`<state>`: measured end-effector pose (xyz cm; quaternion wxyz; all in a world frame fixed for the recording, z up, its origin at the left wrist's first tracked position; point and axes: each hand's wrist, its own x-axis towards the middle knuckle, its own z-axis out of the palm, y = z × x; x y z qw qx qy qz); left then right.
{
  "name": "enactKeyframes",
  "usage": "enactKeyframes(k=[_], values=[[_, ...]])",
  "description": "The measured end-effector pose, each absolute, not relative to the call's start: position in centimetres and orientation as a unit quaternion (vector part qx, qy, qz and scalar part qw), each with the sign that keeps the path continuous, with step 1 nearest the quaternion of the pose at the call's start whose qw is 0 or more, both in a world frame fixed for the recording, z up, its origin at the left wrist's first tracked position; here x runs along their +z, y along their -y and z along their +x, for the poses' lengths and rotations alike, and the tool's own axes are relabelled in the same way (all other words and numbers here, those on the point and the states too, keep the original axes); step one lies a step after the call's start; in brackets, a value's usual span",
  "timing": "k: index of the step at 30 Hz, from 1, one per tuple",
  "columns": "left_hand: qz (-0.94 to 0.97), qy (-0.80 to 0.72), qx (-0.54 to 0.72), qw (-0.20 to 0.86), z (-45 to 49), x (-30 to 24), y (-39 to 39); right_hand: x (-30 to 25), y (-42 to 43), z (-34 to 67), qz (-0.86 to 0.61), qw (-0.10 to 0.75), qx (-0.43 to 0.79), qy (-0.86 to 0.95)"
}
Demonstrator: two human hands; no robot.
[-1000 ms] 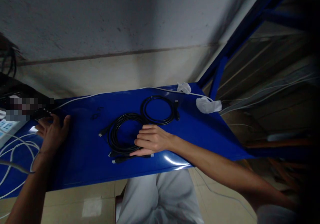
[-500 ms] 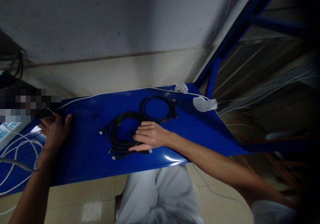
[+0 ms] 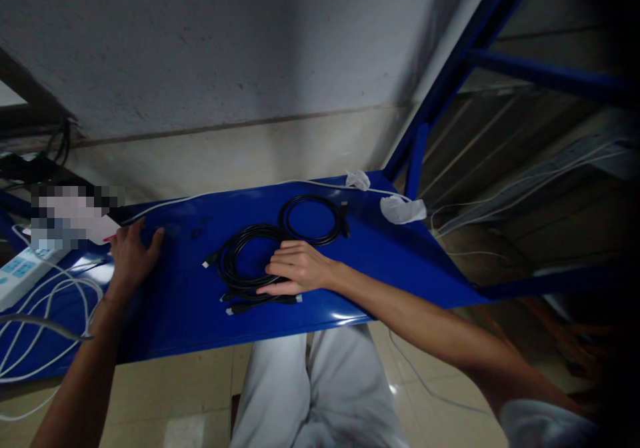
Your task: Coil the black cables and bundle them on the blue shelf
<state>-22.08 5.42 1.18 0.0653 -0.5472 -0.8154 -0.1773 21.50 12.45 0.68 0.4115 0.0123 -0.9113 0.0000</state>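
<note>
On the blue table [image 3: 170,321] lies a coil of black cables [image 3: 230,268] with pale-tipped plugs. My right hand [image 3: 300,268] lies across its right side, fingers bent over the strands and thumb stretched along the lower cables. Just behind that coil is a smaller black cable loop [image 3: 287,216], with its plugs at the right. At the left, my left hand [image 3: 133,255] has thumb and fingers apart, close to a pale flat item [image 3: 104,227] with a red edge. Whether the fingertips touch that item I cannot tell; part of it is pixelated.
A white power strip [image 3: 30,271] and loops of white cable [image 3: 50,301] occupy the left end. Crumpled white pieces [image 3: 403,209] lie at the right end. A thin white cable [image 3: 225,193] runs along the back by the wall. Small dark bits [image 3: 196,233] lie left of the coil.
The view has shifted a little to the left. My left hand has moved slightly right, and the pale item beside it shows more. My right hand stays on the coil.
</note>
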Motion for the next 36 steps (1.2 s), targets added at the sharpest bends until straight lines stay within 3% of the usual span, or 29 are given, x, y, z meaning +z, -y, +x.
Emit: enactKeyframes(k=[11, 23, 33, 36], values=[[-0.453, 0.840, -0.267, 0.132, -21.3, 2.5, -5.8, 0.7, -12.4, 21.5, 0.017, 0.424, -0.004, 0.905], [-0.449, 0.839, -0.259, 0.163, -22.7, 1.6, -5.8, 0.7, -12.4, 21.6, 0.014, 0.428, -0.001, 0.904], [-0.534, 0.786, -0.265, 0.162, -20.8, 1.7, -5.5, 0.6, -12.5, 21.9, 0.016, 0.394, 0.016, 0.919], [-0.600, 0.750, -0.266, 0.084, -19.7, 1.4, -6.0, 0.8, -12.4, 21.9, 0.014, 0.384, 0.020, 0.923]])
